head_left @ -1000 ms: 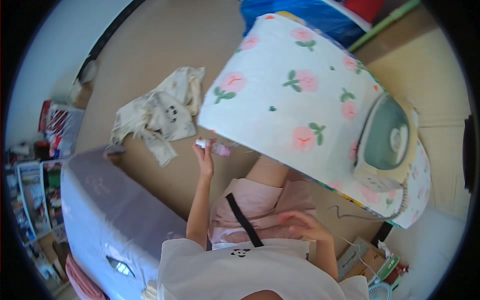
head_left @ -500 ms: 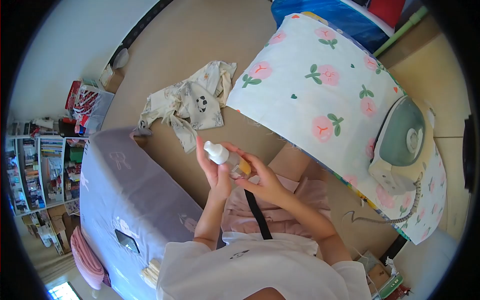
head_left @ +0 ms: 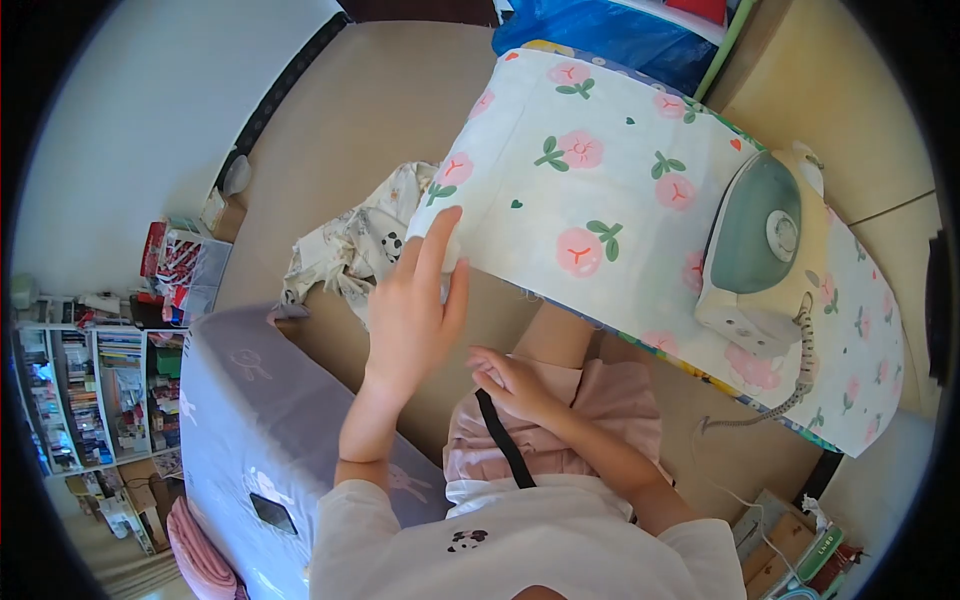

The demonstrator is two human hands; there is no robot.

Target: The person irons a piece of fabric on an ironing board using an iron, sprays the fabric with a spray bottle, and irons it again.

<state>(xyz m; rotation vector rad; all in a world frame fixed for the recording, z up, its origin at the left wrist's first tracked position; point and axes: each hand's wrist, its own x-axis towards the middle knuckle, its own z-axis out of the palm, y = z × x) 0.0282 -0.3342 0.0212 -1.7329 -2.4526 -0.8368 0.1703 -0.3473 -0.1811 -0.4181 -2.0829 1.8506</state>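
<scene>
My left hand [head_left: 415, 325] is raised at the near left corner of the flowered ironing board cover [head_left: 540, 215], its back toward me. Its fingers curve around the spray bottle, which is almost wholly hidden; only a whitish bit shows between finger and thumb. My right hand [head_left: 515, 385] hovers over my lap with loosely bent, parted fingers and nothing visible in it. Beyond my left hand, a crumpled cream garment [head_left: 345, 245] with a panda print lies partly under the board's edge in view.
An iron [head_left: 755, 245] with a green top rests on the right of the board, its cord [head_left: 800, 370] trailing down. At left are a bed with a lilac cover [head_left: 260, 400], a phone [head_left: 272, 513] and a bookshelf [head_left: 90, 385]. A blue bag [head_left: 610, 50] stands behind the board.
Both hands held the spray bottle together before. My left hand has moved forward to the board's corner, while my right hand has let go and dropped toward my lap. The view has shifted.
</scene>
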